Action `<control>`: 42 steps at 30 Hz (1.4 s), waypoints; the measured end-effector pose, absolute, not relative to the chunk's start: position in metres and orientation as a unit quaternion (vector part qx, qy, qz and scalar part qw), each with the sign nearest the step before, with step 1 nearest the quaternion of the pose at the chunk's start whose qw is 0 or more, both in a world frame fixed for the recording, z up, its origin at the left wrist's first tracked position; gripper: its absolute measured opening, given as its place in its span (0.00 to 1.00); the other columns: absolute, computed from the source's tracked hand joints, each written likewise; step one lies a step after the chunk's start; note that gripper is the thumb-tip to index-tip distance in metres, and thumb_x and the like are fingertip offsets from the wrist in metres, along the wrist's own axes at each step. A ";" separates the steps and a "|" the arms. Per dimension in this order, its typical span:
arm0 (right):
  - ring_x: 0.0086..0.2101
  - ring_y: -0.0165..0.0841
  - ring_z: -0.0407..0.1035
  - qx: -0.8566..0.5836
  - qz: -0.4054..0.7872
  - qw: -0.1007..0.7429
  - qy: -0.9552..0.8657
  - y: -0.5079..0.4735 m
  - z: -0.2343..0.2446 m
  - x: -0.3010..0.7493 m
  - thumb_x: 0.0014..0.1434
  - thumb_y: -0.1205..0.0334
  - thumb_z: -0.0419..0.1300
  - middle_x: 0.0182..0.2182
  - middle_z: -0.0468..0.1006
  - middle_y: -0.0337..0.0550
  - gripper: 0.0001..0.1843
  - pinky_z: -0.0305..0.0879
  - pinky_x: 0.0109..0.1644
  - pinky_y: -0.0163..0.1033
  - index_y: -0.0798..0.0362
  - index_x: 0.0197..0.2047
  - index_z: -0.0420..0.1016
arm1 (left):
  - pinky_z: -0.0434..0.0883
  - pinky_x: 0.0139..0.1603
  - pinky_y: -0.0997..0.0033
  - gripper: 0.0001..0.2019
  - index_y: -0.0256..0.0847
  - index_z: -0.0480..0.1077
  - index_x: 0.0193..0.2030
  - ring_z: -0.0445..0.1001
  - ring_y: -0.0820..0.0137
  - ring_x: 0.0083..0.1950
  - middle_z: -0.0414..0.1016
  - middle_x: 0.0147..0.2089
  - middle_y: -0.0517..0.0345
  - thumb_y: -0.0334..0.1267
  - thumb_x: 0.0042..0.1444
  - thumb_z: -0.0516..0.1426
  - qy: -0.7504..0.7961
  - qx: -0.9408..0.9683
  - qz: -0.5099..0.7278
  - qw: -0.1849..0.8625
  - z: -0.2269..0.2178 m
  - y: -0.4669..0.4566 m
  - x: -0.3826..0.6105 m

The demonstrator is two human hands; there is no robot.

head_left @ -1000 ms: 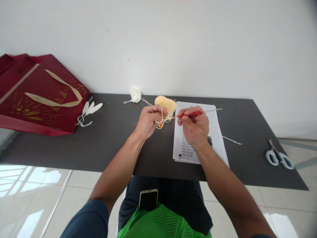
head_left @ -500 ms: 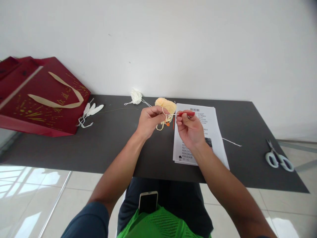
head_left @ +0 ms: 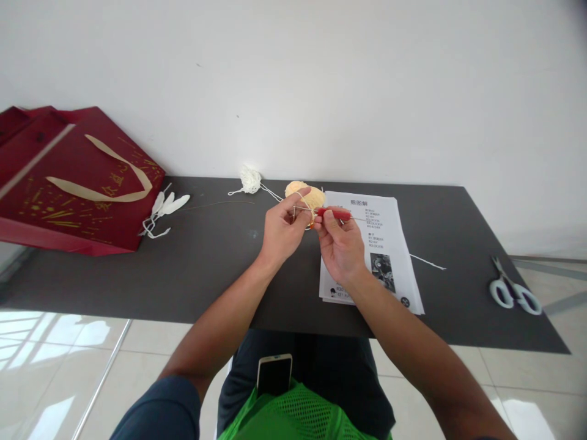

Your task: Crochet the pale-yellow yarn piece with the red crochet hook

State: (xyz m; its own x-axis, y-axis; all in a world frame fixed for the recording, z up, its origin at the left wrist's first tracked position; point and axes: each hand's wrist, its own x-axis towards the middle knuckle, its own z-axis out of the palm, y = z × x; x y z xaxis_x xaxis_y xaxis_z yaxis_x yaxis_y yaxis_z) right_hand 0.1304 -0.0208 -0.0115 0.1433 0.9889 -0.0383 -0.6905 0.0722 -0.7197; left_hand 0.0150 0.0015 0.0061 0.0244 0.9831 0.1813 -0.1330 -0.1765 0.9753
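Note:
My right hand (head_left: 340,247) is closed round the red handle of a crochet hook (head_left: 337,213), whose thin metal shaft points left. Pinched in my left hand (head_left: 285,232) is pale yellow yarn, with a strand running over the raised index finger. The hook's tip reaches the fingers of my left hand, and the two hands nearly touch. Just behind them a ball of pale yellow yarn (head_left: 312,195) rests on the dark table (head_left: 211,269). A small orange item (head_left: 312,225) is partly hidden between the hands.
Printed pattern sheets (head_left: 398,244) lie under my right hand. White-handled scissors (head_left: 513,293) are at the far right. A white yarn ball (head_left: 250,180) sits against the wall. At the left are white crocheted pieces (head_left: 167,205) and a red paper bag (head_left: 92,183). A phone (head_left: 274,374) rests on my lap.
My right hand has moved left with the crochet hook, bringing it closer to my left hand. The hook's shaft now lies further across the left fingers. My left hand has shifted slightly.

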 end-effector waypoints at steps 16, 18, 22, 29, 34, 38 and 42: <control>0.30 0.25 0.74 -0.326 0.521 0.724 -0.313 -0.024 -0.007 0.132 0.57 0.59 0.71 0.36 0.83 0.34 0.10 0.75 0.35 0.34 0.47 0.38 0.74 | 0.71 0.38 0.75 0.19 0.40 0.77 0.51 0.72 0.76 0.32 0.74 0.33 0.64 0.30 0.50 0.62 0.420 0.486 0.611 0.463 0.004 -0.002 0.019; 0.30 0.26 0.74 -0.329 0.504 0.729 -0.327 -0.024 -0.007 0.134 0.57 0.59 0.71 0.36 0.82 0.34 0.10 0.75 0.35 0.35 0.47 0.39 0.74 | 0.70 0.37 0.74 0.18 0.41 0.77 0.50 0.71 0.76 0.31 0.73 0.31 0.64 0.30 0.51 0.62 0.422 0.487 0.615 0.455 0.005 -0.002 0.018; 0.29 0.26 0.73 -0.325 0.474 0.739 -0.352 -0.024 -0.008 0.138 0.57 0.60 0.71 0.36 0.82 0.35 0.10 0.73 0.33 0.36 0.46 0.38 0.73 | 0.67 0.34 0.74 0.17 0.42 0.78 0.48 0.67 0.77 0.29 0.71 0.31 0.65 0.29 0.50 0.62 0.409 0.490 0.633 0.438 0.006 -0.001 0.016; 0.29 0.26 0.72 -0.331 0.441 0.738 -0.390 -0.026 -0.010 0.141 0.59 0.60 0.69 0.38 0.81 0.35 0.09 0.72 0.34 0.36 0.45 0.39 0.72 | 0.65 0.33 0.74 0.18 0.44 0.77 0.49 0.65 0.76 0.29 0.68 0.31 0.64 0.30 0.49 0.62 0.409 0.489 0.638 0.432 0.005 -0.001 0.015; 0.30 0.27 0.73 -0.323 0.438 0.741 -0.393 -0.026 -0.011 0.140 0.60 0.62 0.69 0.38 0.80 0.36 0.08 0.73 0.35 0.37 0.45 0.40 0.73 | 0.65 0.34 0.74 0.17 0.44 0.77 0.48 0.65 0.76 0.29 0.68 0.31 0.64 0.30 0.50 0.62 0.394 0.485 0.647 0.438 0.004 -0.001 0.015; 0.31 0.28 0.75 -0.329 0.429 0.743 -0.394 -0.026 -0.011 0.139 0.59 0.60 0.69 0.38 0.81 0.36 0.09 0.76 0.36 0.39 0.44 0.40 0.72 | 0.64 0.33 0.74 0.18 0.44 0.77 0.48 0.64 0.76 0.29 0.68 0.31 0.64 0.30 0.49 0.62 0.395 0.485 0.643 0.442 0.004 -0.002 0.015; 0.31 0.29 0.76 -0.330 0.418 0.744 -0.403 -0.026 -0.013 0.137 0.59 0.60 0.69 0.38 0.82 0.36 0.09 0.77 0.35 0.40 0.44 0.40 0.73 | 0.64 0.33 0.75 0.18 0.44 0.77 0.47 0.63 0.77 0.29 0.68 0.31 0.64 0.30 0.48 0.63 0.397 0.483 0.644 0.441 0.004 -0.002 0.015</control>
